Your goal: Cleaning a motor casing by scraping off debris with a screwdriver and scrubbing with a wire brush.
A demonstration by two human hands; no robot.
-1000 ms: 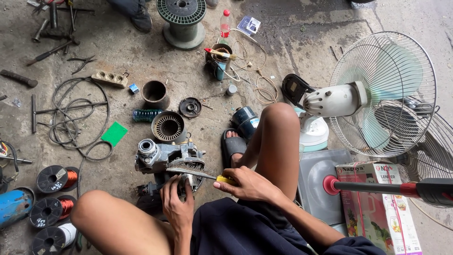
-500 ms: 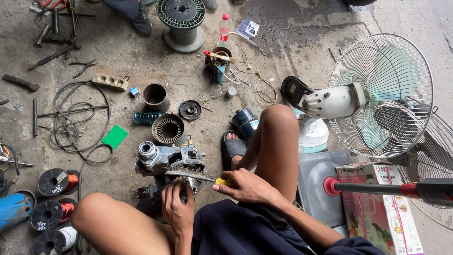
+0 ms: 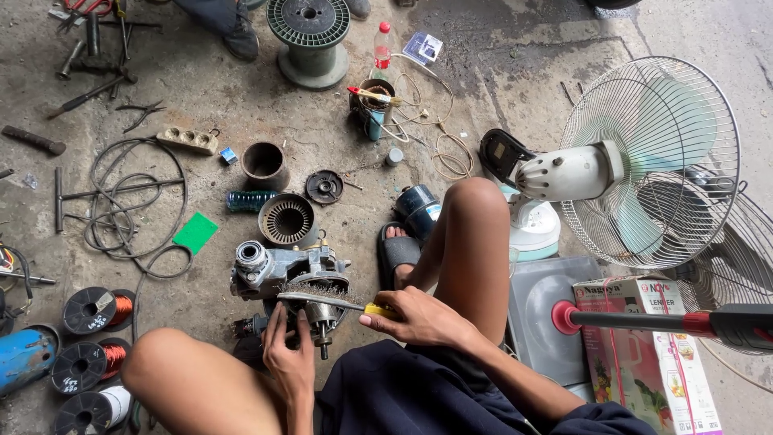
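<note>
Gripping a wire brush [image 3: 322, 298] tightly, right hand [image 3: 415, 316] scrubs a grey motor housing [image 3: 282, 270] — left hand [image 3: 288, 354] braces it underneath.

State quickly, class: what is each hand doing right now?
Left hand: closed around the lower part of the grey motor housing, steadying it.
Right hand: closed on the yellow-handled wire brush, bristles against the housing.

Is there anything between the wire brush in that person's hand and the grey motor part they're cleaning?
Nothing visible. The right hand holds the yellow-handled wire brush with its bristles lying right on the grey motor housing. The left hand grips the housing from below, beside the shaft, clear of the bristles.
</note>
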